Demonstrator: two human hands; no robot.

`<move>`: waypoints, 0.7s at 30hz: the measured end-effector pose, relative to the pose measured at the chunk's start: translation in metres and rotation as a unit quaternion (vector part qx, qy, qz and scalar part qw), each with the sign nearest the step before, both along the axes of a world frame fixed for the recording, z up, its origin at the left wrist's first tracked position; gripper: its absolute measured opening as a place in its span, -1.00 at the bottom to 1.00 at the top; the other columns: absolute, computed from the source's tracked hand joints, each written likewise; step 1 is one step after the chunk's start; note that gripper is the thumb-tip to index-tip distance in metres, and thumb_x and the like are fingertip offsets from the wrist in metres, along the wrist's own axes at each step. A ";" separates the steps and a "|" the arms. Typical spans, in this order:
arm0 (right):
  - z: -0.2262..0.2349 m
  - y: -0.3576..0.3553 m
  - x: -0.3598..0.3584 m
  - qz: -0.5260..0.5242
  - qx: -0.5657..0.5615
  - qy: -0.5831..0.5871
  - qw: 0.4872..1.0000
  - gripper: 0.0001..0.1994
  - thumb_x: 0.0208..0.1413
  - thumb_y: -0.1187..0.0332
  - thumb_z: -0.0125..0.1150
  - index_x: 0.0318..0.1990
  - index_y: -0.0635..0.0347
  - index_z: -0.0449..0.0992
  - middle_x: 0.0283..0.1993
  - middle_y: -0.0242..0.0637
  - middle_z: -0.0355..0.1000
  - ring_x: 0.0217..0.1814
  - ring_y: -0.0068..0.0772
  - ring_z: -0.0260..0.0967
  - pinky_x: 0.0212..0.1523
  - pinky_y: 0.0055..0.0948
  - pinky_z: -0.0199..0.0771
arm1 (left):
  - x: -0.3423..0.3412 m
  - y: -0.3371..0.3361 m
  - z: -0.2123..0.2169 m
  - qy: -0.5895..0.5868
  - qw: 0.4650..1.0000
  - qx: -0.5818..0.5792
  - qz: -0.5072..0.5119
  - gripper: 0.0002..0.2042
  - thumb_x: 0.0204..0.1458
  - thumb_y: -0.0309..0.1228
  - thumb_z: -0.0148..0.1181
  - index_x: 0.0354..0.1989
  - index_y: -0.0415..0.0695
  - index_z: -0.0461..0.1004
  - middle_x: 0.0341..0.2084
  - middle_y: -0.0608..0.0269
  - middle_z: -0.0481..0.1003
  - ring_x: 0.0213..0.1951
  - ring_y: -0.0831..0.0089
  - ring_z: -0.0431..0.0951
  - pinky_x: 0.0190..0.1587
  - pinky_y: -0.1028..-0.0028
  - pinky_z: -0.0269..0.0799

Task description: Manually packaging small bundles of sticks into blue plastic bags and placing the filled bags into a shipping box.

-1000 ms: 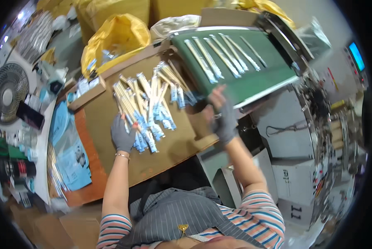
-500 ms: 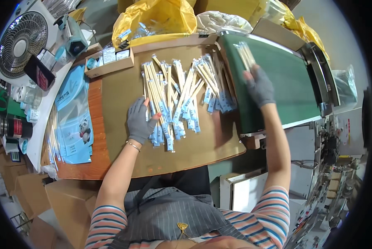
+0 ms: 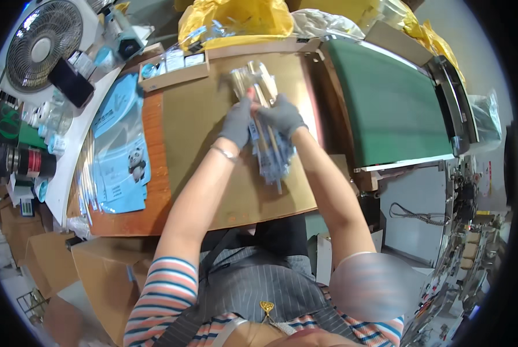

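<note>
Both my hands wear grey gloves and close together on one bundle of long thin packets [image 3: 268, 151] with clear tops and blue ends. My left hand [image 3: 238, 122] grips the bundle's left side, my right hand [image 3: 280, 117] its right side. The bundle stands over the brown cardboard sheet [image 3: 212, 173] on the wooden table, its clear ends [image 3: 252, 78] pointing away from me and its blue ends toward me. Just right of my right hand runs the green conveyor belt [image 3: 389, 107], which carries nothing.
Blue printed bags [image 3: 120, 156] lie on the table's left side. A shallow cardboard tray [image 3: 175, 68] of small items sits at the far edge, with yellow bags [image 3: 236, 20] behind. A fan [image 3: 38, 49] and tape rolls [image 3: 16, 159] crowd the far left. Cardboard boxes [image 3: 97, 266] stand below.
The spread packets have been swept into one bundle between both hands. My right hand came back from the green belt to the pile. The packets that lay on the belt are out of sight.
</note>
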State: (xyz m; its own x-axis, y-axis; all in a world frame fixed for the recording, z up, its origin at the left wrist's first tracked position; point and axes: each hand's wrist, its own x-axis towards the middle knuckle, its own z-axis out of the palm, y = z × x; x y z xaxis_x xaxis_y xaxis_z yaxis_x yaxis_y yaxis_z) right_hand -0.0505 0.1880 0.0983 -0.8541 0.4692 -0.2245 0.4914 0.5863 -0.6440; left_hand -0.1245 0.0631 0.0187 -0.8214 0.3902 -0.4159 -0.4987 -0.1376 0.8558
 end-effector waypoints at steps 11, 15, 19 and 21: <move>0.052 -0.061 0.051 0.037 -0.459 0.417 0.784 -0.46 0.01 0.41 0.24 0.16 0.37 0.26 -0.09 -0.20 0.44 -0.18 -0.41 0.44 -0.15 -0.46 0.46 | 0.068 -0.058 0.125 0.330 0.937 0.111 -0.036 -0.33 -0.20 -0.27 0.49 0.11 -0.22 0.33 -0.11 0.23 0.47 -0.16 0.52 0.46 -0.08 0.45 0.42; 0.057 -0.050 0.083 0.152 -0.467 0.341 0.802 -0.17 -0.10 0.40 0.39 0.33 0.26 0.03 0.07 -0.16 0.38 -0.02 -0.34 0.42 0.01 -0.40 0.43 | 0.082 -0.089 0.130 0.364 0.914 0.073 -0.165 -0.12 -0.29 -0.26 0.54 0.24 -0.21 0.15 0.02 0.20 0.40 -0.03 0.47 0.42 0.03 0.42 0.36; 0.056 -0.057 0.103 0.215 -0.398 0.353 0.819 0.13 -0.23 0.41 0.53 0.41 0.23 -0.24 0.23 -0.19 0.23 0.21 -0.37 0.26 0.21 -0.33 0.28 | 0.097 -0.096 0.107 0.385 0.907 0.065 -0.157 -0.03 -0.33 -0.24 0.55 0.29 -0.20 0.06 0.08 0.17 0.35 0.07 0.41 0.39 0.13 0.40 0.30; 0.054 -0.072 0.110 0.216 -0.429 0.367 0.797 0.11 -0.26 0.38 0.56 0.40 0.23 -0.17 0.22 -0.18 0.23 0.21 -0.36 0.26 0.22 -0.35 0.27 | 0.106 -0.100 0.105 0.422 0.875 -0.068 -0.226 -0.02 -0.34 -0.26 0.53 0.30 -0.20 0.05 0.11 0.17 0.34 0.10 0.41 0.38 0.15 0.40 0.29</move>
State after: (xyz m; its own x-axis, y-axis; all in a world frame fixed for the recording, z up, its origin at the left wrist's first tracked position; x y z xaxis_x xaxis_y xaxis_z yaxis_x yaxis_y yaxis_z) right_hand 0.0600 0.1159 0.1525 -0.9433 0.0377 0.3298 -0.3301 -0.2122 -0.9198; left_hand -0.0186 -0.0372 0.1235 -0.6331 0.7486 0.1970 0.3416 0.0418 0.9389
